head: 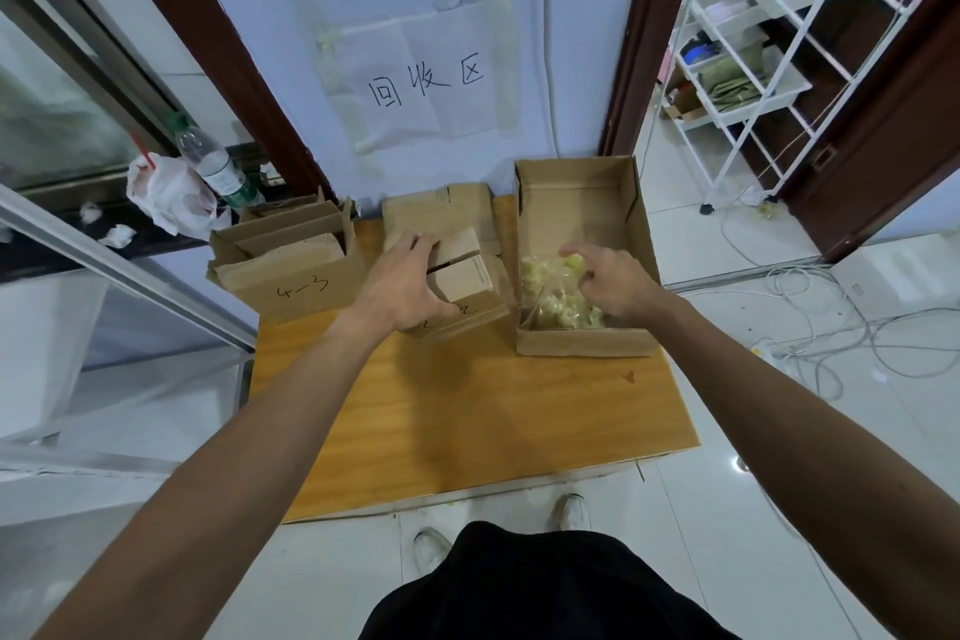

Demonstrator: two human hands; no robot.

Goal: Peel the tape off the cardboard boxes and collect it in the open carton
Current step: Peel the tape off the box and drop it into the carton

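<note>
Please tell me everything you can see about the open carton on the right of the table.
The open carton is brown cardboard, rectangular, standing upright with its top open, at the far right of the wooden table. Crumpled yellowish tape fills its near end; the far end is bare. The right hand reaches in over the tape.

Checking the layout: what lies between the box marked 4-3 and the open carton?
Head view: a small cardboard box, held by the left hand.
</note>
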